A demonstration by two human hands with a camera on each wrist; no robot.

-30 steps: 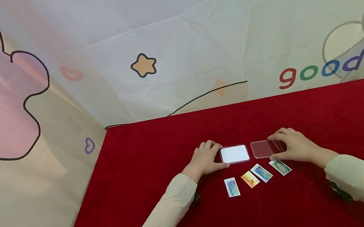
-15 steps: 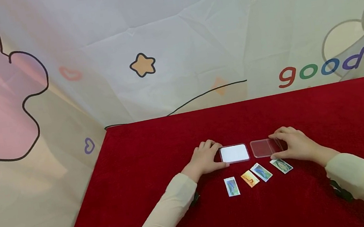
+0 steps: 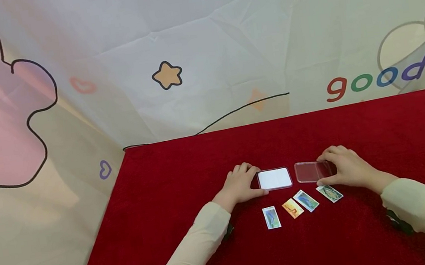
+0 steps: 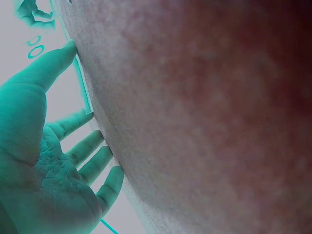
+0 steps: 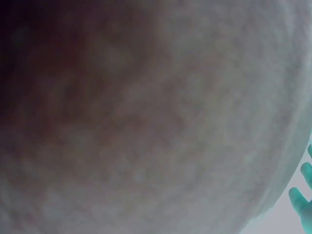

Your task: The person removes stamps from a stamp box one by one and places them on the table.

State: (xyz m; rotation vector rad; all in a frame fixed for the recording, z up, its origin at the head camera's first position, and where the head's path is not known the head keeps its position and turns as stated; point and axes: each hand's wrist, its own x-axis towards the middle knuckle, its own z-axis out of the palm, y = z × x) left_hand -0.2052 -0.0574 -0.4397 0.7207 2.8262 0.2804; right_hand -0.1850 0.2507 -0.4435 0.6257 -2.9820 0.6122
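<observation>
In the head view a flat clear plastic case with a white insert lies on the red cloth. My left hand holds its left end, thumb at the near corner and index finger at the far one. To the right, separated by a small gap, is a clear, see-through lid. Thumb and fingers of my right hand grip its right end, covering that part. In the left wrist view the left hand has thumb and index finger against the case's edge. Only some fingertips show in the right wrist view.
Near the case and lid lie several small picture stamps: a blue-green one, an orange one, another blue-green one and a dark green one close to the right thumb. A printed cloth backdrop rises behind the red table.
My right hand and the clear lid have shifted very slightly to the right, widening the gap to the case a little. The left hand, case and stamps look unmoved.
</observation>
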